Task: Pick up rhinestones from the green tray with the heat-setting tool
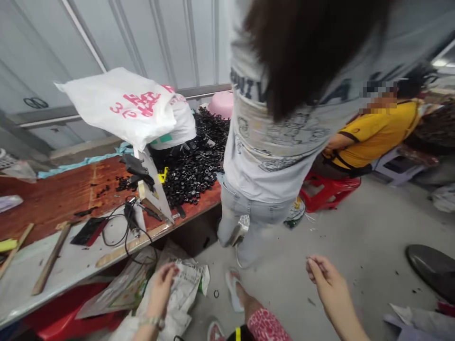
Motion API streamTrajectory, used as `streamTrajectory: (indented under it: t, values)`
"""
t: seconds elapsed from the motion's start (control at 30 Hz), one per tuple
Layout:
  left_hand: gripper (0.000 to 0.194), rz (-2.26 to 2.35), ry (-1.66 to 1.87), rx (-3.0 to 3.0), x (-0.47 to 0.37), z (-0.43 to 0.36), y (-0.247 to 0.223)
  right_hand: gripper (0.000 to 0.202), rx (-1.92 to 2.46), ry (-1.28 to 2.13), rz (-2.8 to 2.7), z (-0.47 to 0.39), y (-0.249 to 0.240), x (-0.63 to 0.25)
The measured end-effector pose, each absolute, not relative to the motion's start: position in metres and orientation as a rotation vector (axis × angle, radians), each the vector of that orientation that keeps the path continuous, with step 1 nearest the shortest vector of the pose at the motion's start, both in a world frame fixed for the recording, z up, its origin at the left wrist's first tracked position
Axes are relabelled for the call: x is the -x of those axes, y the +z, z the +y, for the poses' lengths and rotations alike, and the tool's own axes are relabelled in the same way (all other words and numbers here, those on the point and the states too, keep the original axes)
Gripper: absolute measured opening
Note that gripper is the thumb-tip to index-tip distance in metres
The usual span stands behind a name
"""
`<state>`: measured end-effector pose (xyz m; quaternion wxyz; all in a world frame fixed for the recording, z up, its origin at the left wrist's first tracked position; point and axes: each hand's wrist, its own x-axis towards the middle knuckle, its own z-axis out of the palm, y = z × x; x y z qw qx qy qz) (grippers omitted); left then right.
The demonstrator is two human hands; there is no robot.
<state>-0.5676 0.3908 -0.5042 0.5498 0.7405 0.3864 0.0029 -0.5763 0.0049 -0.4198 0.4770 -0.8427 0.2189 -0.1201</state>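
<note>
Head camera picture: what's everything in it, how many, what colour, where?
Standing person: one, whitish top, centre
Seated person: one, yellow top, right
Stool: one, red, beneath seated person
Table: one, red-brown, left
Plastic bags: two, white, above table
Small parts: many, black, piled on table
Basin: one, pink, behind pile
Corded tool: one, black, table's front edge
Wooden sticks: two, brownish, table's left end
Sacks: count unclear, whitish, below table
Rounded object: one, black, far right
Patterned leg: one, pink-and-white, bottom middle
Left hand: one, bare, lower left
Right hand: one, bare, lower right
</note>
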Motion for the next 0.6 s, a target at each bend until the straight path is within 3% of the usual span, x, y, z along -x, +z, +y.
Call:
streamTrajectory:
  t: [0.13, 0.33, 0.5, 0.6]
  values:
    - [0.051, 0.642, -0.371, -1.566, 0.586, 0.304, -0.494, 0.044, 1.916, -0.378, 0.626, -0.037, -0.424, 0.566]
    - [0.044, 0.172, -0.437, -1.542, 0.513, 0.102, -0.450, 0.048, 1.776, -0.411, 0.605, -0.138, -0.453, 0.519]
    - [0.032, 0.375, -0.311, -1.509, 0.395, -0.081, -0.432, 0.049, 1.761, -0.201, 0.613, -0.255, -0.473, 0.498]
    - [0.029, 0.568, -0.091, -1.615, 0.309, -0.134, -0.435, 0.050, 1.752, 0.044, 0.648, -0.325, -0.485, 0.486]
